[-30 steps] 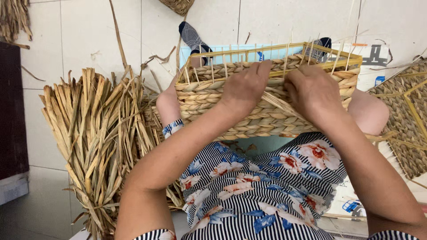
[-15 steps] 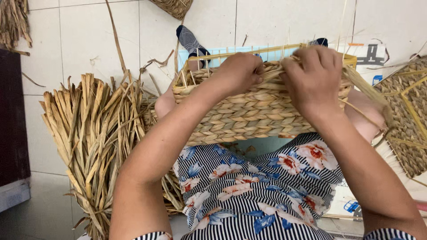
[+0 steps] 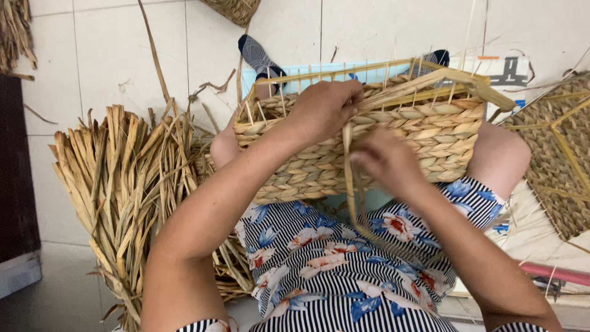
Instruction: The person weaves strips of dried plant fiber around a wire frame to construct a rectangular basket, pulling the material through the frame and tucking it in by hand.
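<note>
Woven basket (image 3: 369, 144), half finished, rests on the person's lap, tipped so its plaited side faces the camera and its bare upright stakes and yellow frame rim (image 3: 393, 71) point away; the weaving step is in hand, with a row near the top edge being worked. Left hand (image 3: 326, 110) is curled over the rim, fingers closed on the top of the wall, pinning the work steady; right hand (image 3: 387, 161) sits lower against the basket's side, fingers bent and closed around a long flat straw strand (image 3: 351, 184) that runs from the rim down past the striped floral dress (image 3: 344, 276); how tightly it pinches I cannot tell. Judging from this, the strand needs drawing taut and threading behind the next stake, with the left hand holding the row down so the plait stays even. A bundle of dried straw (image 3: 123, 203) lies on the tiled floor (image 3: 80, 55) just beside the person's left knee; a second woven piece (image 3: 562, 160) lies to the right.
</note>
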